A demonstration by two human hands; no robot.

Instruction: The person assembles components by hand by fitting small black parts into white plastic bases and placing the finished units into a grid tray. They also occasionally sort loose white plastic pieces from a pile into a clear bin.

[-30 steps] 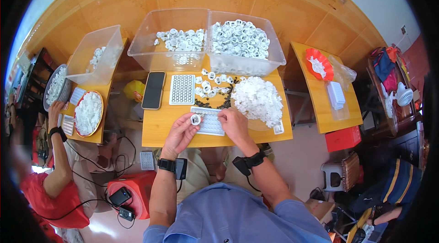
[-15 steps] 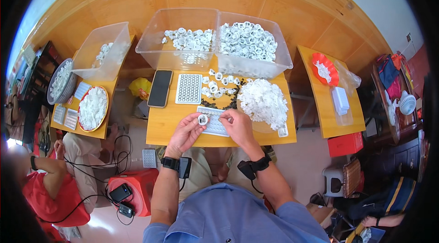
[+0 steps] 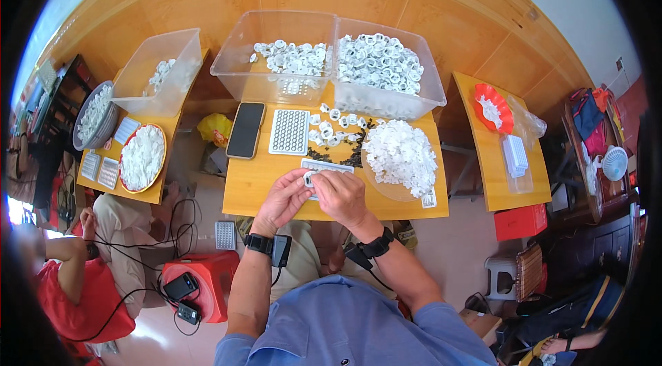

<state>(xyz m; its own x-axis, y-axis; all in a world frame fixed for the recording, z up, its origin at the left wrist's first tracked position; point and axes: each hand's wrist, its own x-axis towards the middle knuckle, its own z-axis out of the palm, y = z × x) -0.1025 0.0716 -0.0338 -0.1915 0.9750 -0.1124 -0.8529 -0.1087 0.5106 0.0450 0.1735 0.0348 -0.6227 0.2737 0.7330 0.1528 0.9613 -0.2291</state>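
Note:
Between the thumb and fingers of my left hand (image 3: 281,202) is a small round white plastic part (image 3: 308,178) with a dark middle. My right hand (image 3: 340,198) is closed in a pinch right against that part, and its fingertips hide whatever they hold. Below both hands lies a pale tray (image 3: 327,165), mostly covered by them. Beyond it, several similar round white parts (image 3: 327,134) are scattered on the table, beside small black pieces (image 3: 353,158). A heap of small white pieces (image 3: 400,159) sits to the right of my right hand.
A phone (image 3: 245,130) and a tray with rows of round cells (image 3: 289,133) lie on the left. Clear bins (image 3: 231,83) of white parts stand at the back. Side tables hold a basin (image 3: 96,118), a plate of white pieces and a red dish (image 3: 505,116). A person in red sits left.
My right hand has moved left from over the tray to the round white part in my left hand. The two hands now meet. The view has shifted slightly.

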